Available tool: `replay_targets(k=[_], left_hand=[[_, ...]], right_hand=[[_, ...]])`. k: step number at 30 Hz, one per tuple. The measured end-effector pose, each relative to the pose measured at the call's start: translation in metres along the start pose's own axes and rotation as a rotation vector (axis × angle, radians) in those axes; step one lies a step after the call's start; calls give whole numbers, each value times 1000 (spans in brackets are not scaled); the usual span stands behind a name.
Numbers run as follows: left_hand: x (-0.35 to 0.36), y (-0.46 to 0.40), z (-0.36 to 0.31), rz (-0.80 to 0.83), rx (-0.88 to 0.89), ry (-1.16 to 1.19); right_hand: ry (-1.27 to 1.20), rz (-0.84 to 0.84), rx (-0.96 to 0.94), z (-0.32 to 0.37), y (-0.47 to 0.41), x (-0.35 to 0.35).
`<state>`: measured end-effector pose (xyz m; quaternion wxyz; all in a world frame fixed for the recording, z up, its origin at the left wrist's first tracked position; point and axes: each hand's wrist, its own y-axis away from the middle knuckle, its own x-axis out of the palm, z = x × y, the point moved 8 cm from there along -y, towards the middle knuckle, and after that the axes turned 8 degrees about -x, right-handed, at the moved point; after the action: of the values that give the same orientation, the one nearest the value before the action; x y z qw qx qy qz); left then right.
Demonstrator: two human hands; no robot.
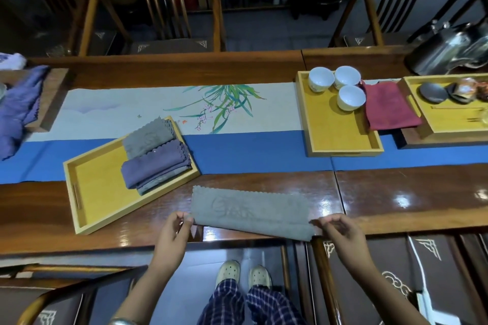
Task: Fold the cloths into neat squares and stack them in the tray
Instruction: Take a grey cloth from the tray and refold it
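Checked trousers (237, 303) and pale clogs (228, 273) stand at the near edge of a polished wooden desk (396, 192), where a person holds a grey cloth (250, 212) folded into a long strip. Left hand (173, 229) pinches the strip's near left corner between thumb and fingers (184, 216); right hand (340, 229) pinches the near right corner the same way, its other fingers loosely curled. Most of the cloth lies flat on the desk, scalloped edge away from the person, with the near right corner reaching just past the desk's edge.

Just beyond the left hand sits a yellow wooden tray (89, 192), set at an angle and partly on a blue-and-white table runner (237, 150) painted with green leaves. Folded cloths (155, 155) are stacked at the tray's far right end: a purple one on top nearest the person, grey ones beneath and behind it.

Farther right, a second yellow tray (332, 134) carries three white cups (340, 87), with a red cloth (388, 105) lying just beside it and touching a third tray (443, 124) that holds dark tea ware. At the far left, loose purple cloth (18, 108) drapes over a dark wooden tray (54, 97). Wooden chairs (158, 2) stand across the desk.
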<state>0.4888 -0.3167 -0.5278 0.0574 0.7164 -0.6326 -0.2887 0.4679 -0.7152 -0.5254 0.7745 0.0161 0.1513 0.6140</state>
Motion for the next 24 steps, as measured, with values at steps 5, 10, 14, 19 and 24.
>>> replay_targets(k=[5, 10, 14, 19, 24], left_hand=[[11, -25, -9, -14, -7, -6], [17, -40, -9, -38, -44, 1], [13, -44, -7, -93, -74, -5], [8, -48, -12, -162, -61, -64], [9, -60, -15, -217, -67, 4]], right_hand=[[365, 444, -34, -3, -4, 45], [604, 534, -150, -4, -1, 60], [387, 394, -60, -7, -8, 52], [8, 151, 110, -14, -26, 39], [65, 55, 117, -16, -48, 37]])
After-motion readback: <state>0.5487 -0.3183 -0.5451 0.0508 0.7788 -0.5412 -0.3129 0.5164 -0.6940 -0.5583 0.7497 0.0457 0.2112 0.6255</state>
